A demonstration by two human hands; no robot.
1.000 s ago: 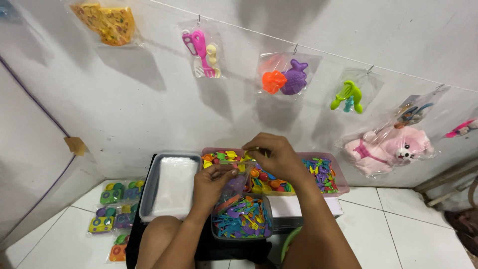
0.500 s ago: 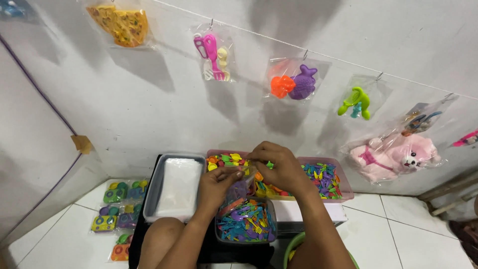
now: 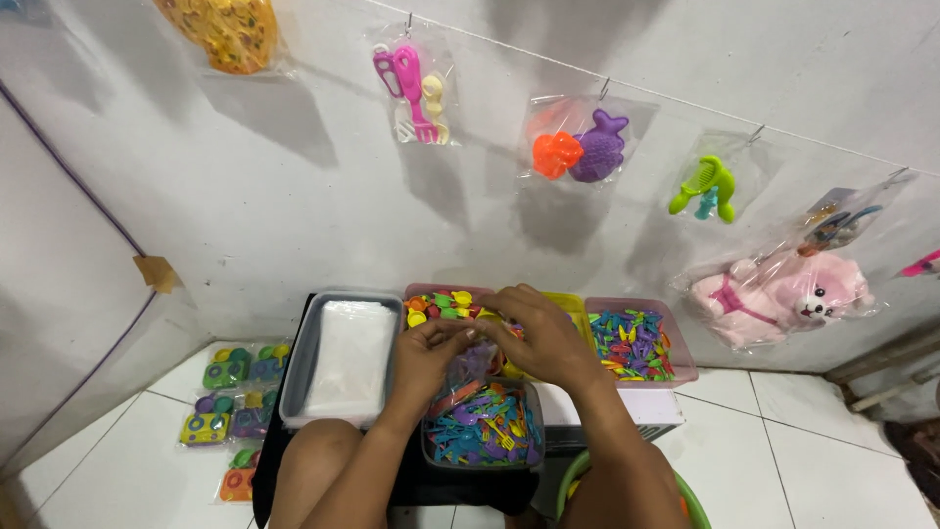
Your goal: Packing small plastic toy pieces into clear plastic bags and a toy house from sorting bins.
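Observation:
My left hand (image 3: 429, 355) and my right hand (image 3: 540, 338) meet over a group of bins on a low black stand. The left hand's fingers are curled around what looks like a small clear bag with purple pieces (image 3: 476, 362). The right hand's fingers bend down against the left hand, and what they pinch is hidden. Behind them is a pink bin of small multicoloured toy pieces (image 3: 443, 304). Below them, a clear bin of coloured toy cutlery (image 3: 487, 431) stands nearest to me.
A grey tray of clear bags (image 3: 343, 358) lies left. A yellow bin (image 3: 574, 310) and a pink bin of cutlery (image 3: 634, 345) stand right. Bagged toys hang on the wall: pizza (image 3: 223, 34), pink cutlery (image 3: 416, 83), sea creatures (image 3: 580, 147), green comb (image 3: 705, 186), plush bear (image 3: 783, 289). Packed sets (image 3: 230, 402) lie on the floor.
My right hand has drawn back from the far pink bin and closed against my left hand. The view has shifted slightly.

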